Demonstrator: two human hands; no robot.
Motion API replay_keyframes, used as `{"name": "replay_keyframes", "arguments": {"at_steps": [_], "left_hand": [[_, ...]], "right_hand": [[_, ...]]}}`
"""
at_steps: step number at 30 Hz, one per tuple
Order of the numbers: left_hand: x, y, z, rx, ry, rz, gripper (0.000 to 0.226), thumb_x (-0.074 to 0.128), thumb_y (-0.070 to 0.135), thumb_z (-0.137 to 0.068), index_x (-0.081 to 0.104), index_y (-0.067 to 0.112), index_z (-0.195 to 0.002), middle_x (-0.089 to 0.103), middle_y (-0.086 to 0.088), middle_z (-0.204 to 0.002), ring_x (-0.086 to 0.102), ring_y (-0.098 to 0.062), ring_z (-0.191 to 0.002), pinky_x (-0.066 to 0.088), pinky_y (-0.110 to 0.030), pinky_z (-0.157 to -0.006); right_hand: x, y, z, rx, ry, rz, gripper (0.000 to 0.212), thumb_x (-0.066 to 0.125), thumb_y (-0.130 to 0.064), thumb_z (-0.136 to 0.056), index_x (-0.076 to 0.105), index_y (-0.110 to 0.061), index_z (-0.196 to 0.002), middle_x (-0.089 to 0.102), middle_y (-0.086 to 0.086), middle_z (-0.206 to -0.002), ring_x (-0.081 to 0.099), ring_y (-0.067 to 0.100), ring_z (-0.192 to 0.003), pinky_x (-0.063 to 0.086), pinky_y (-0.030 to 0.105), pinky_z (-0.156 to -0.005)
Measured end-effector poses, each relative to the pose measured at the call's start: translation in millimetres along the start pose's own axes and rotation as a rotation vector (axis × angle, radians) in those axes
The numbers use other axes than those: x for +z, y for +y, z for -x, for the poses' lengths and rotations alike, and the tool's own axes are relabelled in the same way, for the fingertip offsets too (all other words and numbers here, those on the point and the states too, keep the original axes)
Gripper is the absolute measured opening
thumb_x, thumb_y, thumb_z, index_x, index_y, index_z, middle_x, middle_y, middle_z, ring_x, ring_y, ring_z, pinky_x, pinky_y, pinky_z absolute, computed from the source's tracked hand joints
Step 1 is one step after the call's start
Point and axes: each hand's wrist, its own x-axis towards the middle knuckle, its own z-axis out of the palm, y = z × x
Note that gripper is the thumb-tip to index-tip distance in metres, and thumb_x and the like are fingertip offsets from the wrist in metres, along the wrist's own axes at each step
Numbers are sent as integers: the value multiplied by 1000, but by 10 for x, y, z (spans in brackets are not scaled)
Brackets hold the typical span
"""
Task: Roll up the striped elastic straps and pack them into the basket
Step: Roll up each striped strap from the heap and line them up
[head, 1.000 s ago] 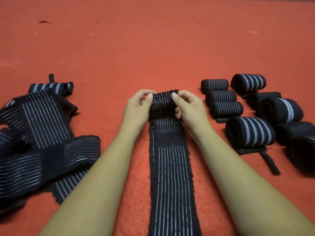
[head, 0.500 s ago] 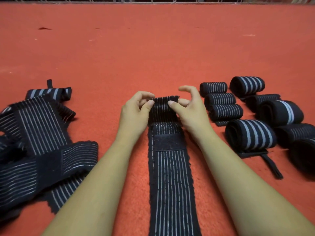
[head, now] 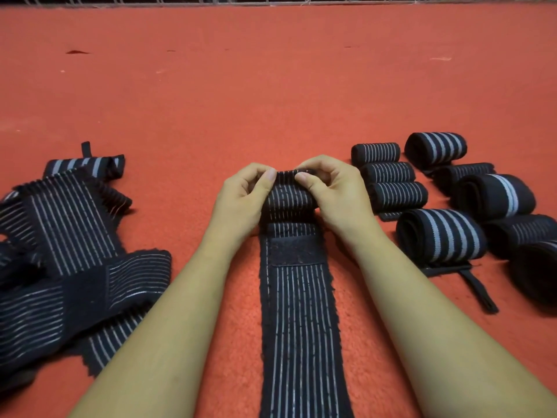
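The strap lies on the red carpet, its near end cut off between my forearms. My left hand and right hand both pinch its rolled far end, hiding the roll's sides. The loose straps on the left and the finished rolls on the right are cropped at the edges.

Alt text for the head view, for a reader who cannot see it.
The left hand and right hand pinch the rolled far end of a black striped elastic strap lying along a red carpet. Unrolled straps are heaped at left; finished rolls sit at right.
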Motion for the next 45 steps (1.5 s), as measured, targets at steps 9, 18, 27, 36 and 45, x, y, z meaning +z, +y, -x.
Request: {"name": "replay_keyframes", "arguments": {"at_steps": [9, 18, 27, 36, 45], "left_hand": [[-38, 13, -12, 57, 9, 62, 15, 64, 9, -95, 71, 21, -101, 72, 10, -94, 64, -4, -89, 49, -22, -82], [-4, 21, 1, 51, -76, 22, 14, 63, 23, -95, 70, 23, -108, 72, 10, -98, 64, -4, -90, 49, -25, -83], [-26, -18, -41, 90, 8, 2, 13, 62, 14, -94, 69, 21, -102, 71, 13, -90, 64, -1, -86, 47, -21, -81], [17, -13, -8, -2, -3, 12, 11, 59, 21, -100, 67, 17, -108, 65, 17, -72, 56, 2, -64, 44, -20, -61], [-27, -53, -49, 24, -14, 112, 16, 65, 13, -92, 68, 26, -100, 69, 14, -87, 60, -3, -82, 48, -25, -78]], "right_hand": [[-9, -2, 7, 87, -19, -180, 14, 67, -9, -93, 72, -1, -104, 73, 23, -94, 66, 17, -80, 55, 31, -73], [-34, 49, -27, 88, 20, -168, 15, 68, -1, -90, 69, -4, -104, 67, -1, -90, 61, 5, -81, 49, 22, -74], [20, 27, -14, 117, -49, -254, 5, 67, -11, -94, 66, -16, -97, 68, 10, -85, 62, 20, -78, 52, 35, -72], [35, 85, 0, 91, -102, -293, 18, 68, -9, -87, 62, -23, -98, 65, 12, -88, 59, 24, -82, 48, 42, -76], [65, 49, 4, 218, -69, -298, 10, 67, -21, -95, 66, -14, -102, 71, 9, -91, 65, 17, -81, 53, 31, -75]]}}
